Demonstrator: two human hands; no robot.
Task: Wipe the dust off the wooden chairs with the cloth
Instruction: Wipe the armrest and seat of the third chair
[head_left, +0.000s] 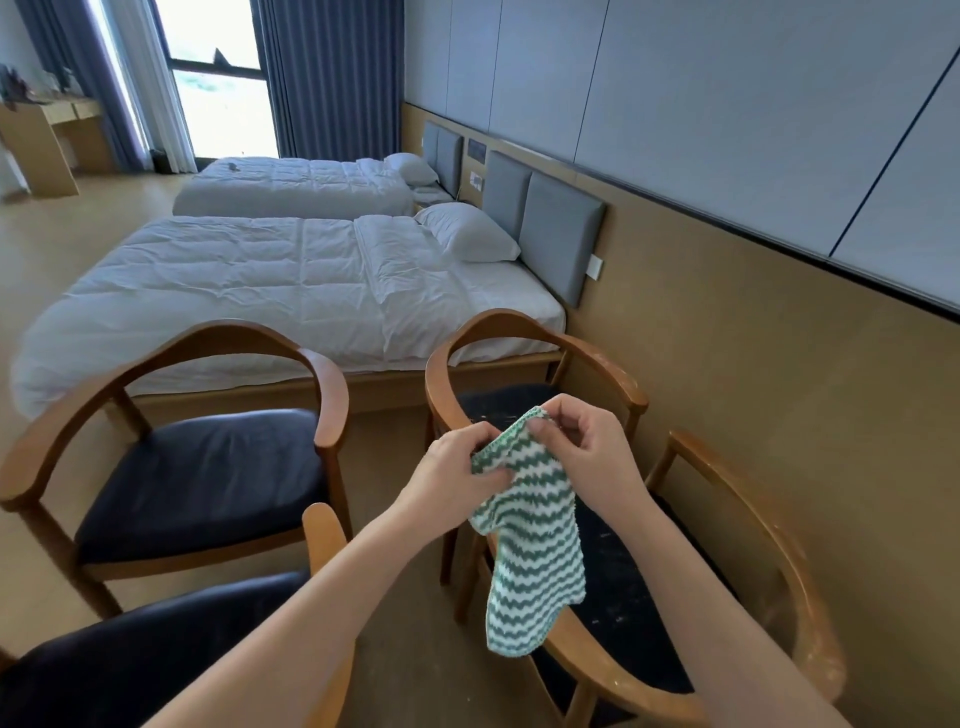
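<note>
The room is a bedroom with two white beds (291, 291) along a tan wall, blue curtains (322, 73) at the far window, and a beige floor on which several wooden chairs stand. In front of the person, both hands are raised and hold a green-and-white zigzag-striped cloth (530, 545) in the air. The left hand (457, 478) pinches the upper edge of the cloth between thumb and fingers, and the right hand (587, 452) pinches the same edge just beside it, so the two grips are almost touching. The rest of the cloth hangs freely below the grips. I judge that it is held so to open or refold it into a good pad for wiping.

Directly under the hanging cloth is the nearest wooden armchair with a dark seat cushion (618, 597), whose cushion shows pale specks, probably dust. Behind the grips stands a second wooden armchair with curved backrest (519, 332), and well to the left of the grips a third wooden armchair with dark blue cushion (208, 467). The cloth touches no chair, so the wiping seems not yet started here. The chairs stand close together, probably so that each is in easy reach.
</note>
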